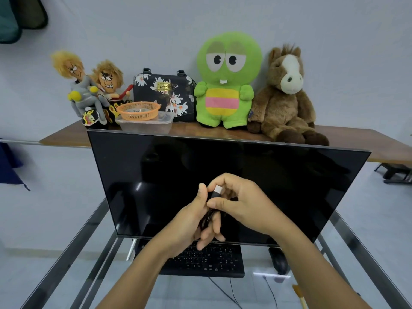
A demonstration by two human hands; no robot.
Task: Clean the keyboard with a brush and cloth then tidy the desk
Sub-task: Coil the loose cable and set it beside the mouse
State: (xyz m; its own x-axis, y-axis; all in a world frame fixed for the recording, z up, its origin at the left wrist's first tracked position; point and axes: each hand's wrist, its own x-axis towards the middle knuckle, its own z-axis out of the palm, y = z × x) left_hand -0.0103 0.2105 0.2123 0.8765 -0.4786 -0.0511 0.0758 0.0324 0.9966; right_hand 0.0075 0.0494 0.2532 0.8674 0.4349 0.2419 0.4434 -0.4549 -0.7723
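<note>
Both hands are raised in front of the dark monitor [223, 175]. My left hand [189, 221] grips a bundle of black cable [208, 218]. My right hand [240, 201] pinches the cable's end, and its white USB plug [218, 189] sticks up between the fingers. Below the hands, a black keyboard [211, 262] lies on the glass desk [66, 275], partly under the monitor's lower edge. A black mouse [278, 260] sits to the keyboard's right. A brush [298, 295] with a pale handle lies at the lower right, partly hidden by my right forearm. No cloth is visible.
Behind the monitor, a wooden shelf [379, 143] carries two dolls [93, 90], an orange basket [139, 110] on a clear plastic box [145, 126], a floral bag [165, 94], a green plush [227, 79] and a brown horse plush [287, 97]. Thin cables [225, 291] trail below the keyboard.
</note>
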